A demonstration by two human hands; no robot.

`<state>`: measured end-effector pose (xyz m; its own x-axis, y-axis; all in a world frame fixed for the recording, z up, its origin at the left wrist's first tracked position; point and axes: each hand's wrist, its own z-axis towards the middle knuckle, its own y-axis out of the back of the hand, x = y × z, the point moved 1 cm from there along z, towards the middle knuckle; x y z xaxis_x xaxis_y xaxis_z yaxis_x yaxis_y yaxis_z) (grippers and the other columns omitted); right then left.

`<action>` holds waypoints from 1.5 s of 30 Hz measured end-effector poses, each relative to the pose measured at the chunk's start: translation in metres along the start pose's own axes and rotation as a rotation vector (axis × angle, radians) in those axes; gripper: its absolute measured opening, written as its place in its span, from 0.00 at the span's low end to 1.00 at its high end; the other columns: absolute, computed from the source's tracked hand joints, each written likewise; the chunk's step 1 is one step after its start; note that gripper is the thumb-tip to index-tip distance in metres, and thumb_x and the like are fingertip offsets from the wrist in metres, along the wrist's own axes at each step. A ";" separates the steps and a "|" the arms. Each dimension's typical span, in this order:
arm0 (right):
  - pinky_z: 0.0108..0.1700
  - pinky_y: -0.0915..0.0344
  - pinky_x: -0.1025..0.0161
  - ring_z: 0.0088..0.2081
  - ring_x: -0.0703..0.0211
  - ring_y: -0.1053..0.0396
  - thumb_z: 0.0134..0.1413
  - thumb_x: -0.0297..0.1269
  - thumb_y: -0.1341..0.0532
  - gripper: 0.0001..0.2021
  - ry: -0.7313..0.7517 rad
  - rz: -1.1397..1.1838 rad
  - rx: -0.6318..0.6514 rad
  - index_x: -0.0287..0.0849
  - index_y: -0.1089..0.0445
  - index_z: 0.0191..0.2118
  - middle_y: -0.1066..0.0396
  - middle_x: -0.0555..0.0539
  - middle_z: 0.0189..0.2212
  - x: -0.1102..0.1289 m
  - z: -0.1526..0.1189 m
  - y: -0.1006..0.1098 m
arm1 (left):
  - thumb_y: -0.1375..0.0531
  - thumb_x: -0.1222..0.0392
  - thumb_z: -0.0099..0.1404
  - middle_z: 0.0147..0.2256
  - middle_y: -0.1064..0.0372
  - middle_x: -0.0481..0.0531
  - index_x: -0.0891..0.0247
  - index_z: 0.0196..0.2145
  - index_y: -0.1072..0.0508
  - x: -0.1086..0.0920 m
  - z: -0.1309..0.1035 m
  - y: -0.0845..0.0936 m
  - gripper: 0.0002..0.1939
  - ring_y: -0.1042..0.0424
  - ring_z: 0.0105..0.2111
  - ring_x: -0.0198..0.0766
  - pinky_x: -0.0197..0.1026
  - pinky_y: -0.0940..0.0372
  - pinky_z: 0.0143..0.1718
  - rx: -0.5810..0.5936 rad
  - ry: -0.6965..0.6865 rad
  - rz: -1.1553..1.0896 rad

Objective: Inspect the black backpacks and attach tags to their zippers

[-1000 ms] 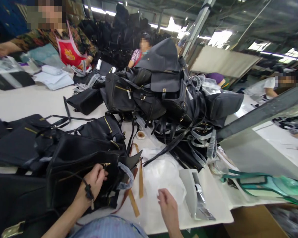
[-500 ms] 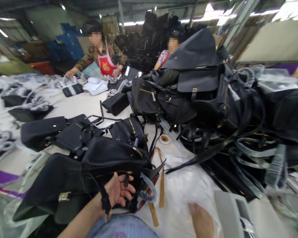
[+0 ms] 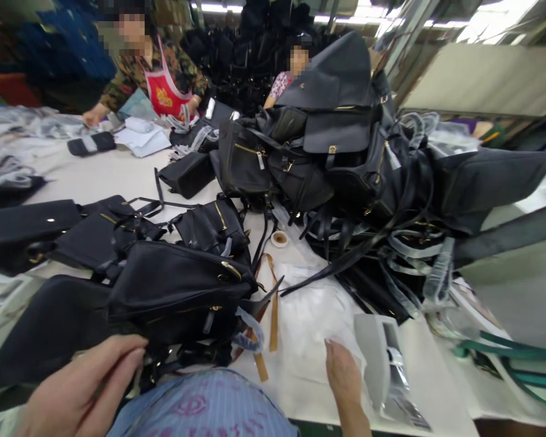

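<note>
At the lower left, my left hand [image 3: 88,379] has its thumb and fingertips pressed together beside the front of a black leather backpack [image 3: 164,279]. Dark straps and buckles lie right by those fingertips; whatever is pinched there is too hidden to make out. The backpack lies on its side, with gold zips and a strap end wrapped in clear plastic [image 3: 250,331]. Over a pile of clear plastic bags [image 3: 307,325], my right hand [image 3: 344,373] has its fingers drawn together on the film of the top bag. Its fingertips are partly hidden.
A tall heap of black backpacks [image 3: 341,133] stands at the back right. Brown strips [image 3: 273,321] and a small round dish [image 3: 279,239] lie mid-table. A grey box [image 3: 370,358] sits right of the plastic bags. Two people work across the table, one in a red apron [image 3: 164,91].
My left hand has moved down and left from the backpack's front zip, its fingers going from spread to pinched. My right hand stays at the plastic bags. The view has shifted right and down.
</note>
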<state>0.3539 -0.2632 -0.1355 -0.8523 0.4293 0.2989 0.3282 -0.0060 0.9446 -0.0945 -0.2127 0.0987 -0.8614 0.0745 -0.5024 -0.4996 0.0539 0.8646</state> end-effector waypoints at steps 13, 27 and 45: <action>0.34 0.35 0.61 0.30 0.53 0.32 0.48 0.57 0.40 0.19 -0.211 0.626 0.027 0.45 0.30 0.31 0.30 0.50 0.24 0.020 -0.044 0.065 | 0.47 0.47 0.66 0.44 0.25 0.53 0.59 0.47 0.26 -0.035 0.056 -0.074 0.19 0.27 0.44 0.46 0.42 0.35 0.46 0.454 0.059 -0.425; 0.26 0.44 0.66 0.23 0.61 0.38 0.45 0.31 0.42 0.04 0.343 0.888 0.628 0.46 0.33 0.29 0.37 0.55 0.20 0.234 -0.032 0.074 | 0.46 0.55 0.57 0.26 0.30 0.49 0.64 0.33 0.32 -0.038 0.058 -0.111 0.10 0.33 0.23 0.34 0.35 0.42 0.24 0.331 0.447 -0.829; 0.29 0.31 0.64 0.28 0.58 0.30 0.39 0.51 0.32 0.17 -0.072 1.361 0.582 0.43 0.29 0.30 0.27 0.49 0.25 0.268 -0.037 0.044 | 0.43 0.58 0.55 0.30 0.33 0.49 0.62 0.21 0.30 -0.038 0.042 -0.095 0.08 0.35 0.36 0.39 0.37 0.44 0.38 0.155 0.316 -0.593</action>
<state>0.1248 -0.1819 -0.0090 0.2525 0.4336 0.8650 0.9671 -0.0838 -0.2403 -0.0099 -0.1791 0.0351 -0.4437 -0.3041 -0.8430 -0.8961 0.1393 0.4214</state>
